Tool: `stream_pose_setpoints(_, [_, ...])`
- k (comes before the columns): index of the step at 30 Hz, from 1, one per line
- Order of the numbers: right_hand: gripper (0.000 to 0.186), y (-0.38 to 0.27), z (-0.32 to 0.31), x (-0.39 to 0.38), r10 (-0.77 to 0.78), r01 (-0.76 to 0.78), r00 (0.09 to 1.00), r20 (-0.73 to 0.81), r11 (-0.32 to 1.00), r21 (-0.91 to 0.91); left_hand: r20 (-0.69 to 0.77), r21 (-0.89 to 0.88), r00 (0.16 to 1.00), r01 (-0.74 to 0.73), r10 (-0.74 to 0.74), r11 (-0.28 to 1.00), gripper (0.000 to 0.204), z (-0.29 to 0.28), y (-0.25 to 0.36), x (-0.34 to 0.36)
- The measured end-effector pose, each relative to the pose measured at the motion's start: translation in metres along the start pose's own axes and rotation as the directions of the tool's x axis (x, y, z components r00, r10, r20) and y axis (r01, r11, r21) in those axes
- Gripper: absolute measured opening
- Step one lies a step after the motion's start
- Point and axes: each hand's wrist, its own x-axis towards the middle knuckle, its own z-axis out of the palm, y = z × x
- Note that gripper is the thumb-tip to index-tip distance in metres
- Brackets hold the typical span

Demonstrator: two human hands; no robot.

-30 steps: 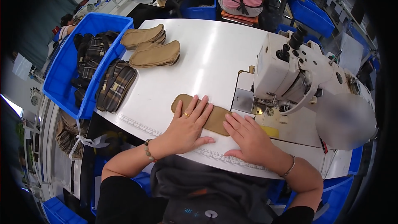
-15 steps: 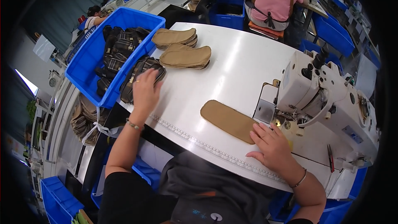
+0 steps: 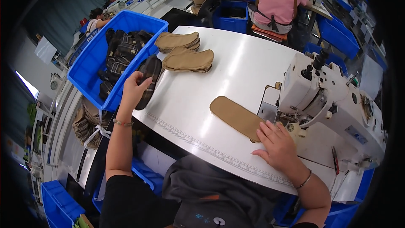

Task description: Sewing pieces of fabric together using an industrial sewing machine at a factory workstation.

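My left hand (image 3: 135, 90) is closed on a dark plaid shoe upper (image 3: 152, 74), with the thumb over its near side. That piece stands at the table's left end, beside the blue bin (image 3: 118, 59) of similar dark uppers. A flat tan sole-shaped piece (image 3: 236, 116) lies left of the sewing machine (image 3: 320, 93). Across its right end rests my right hand (image 3: 276, 143), fingers stretched out and flat, close to the machine's needle area. Two stacks of tan sole pieces, a far stack (image 3: 177, 40) and a nearer stack (image 3: 187, 60), sit beyond my left hand.
A printed ruler strip (image 3: 198, 145) runs along the white table's (image 3: 236, 63) front edge. Red-handled snips (image 3: 335, 160) lie at the right. Tied tan pieces (image 3: 86, 124) hang below the bin. A co-worker in pink (image 3: 276, 0) sits beyond the table.
My left hand has taken hold of a dark shoe upper and tilted it up, shifting slightly left. The tan piece has slid a little right and away under my right hand.
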Motion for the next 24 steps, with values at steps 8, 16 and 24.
stream_pose_setpoints(8, [0.046,-0.018,-0.004,-0.004,0.006,0.04,0.997,-0.078,0.82,0.571,0.441,-0.896,0.891,0.428,0.112,0.121,0.036,0.068,0.122,-0.108])
stream_pose_setpoints(16, [0.037,-0.031,-0.001,-0.009,0.255,-0.224,0.912,0.322,-0.348,0.91,0.572,-0.745,0.659,0.666,0.488,-0.027,0.064,0.11,0.124,-0.159])
stream_pose_setpoints(24, [0.027,-0.022,-0.007,-0.007,0.117,-0.312,0.891,0.438,-0.543,0.78,0.86,-0.405,0.199,0.825,0.469,0.393,0.088,0.098,0.108,-0.167])
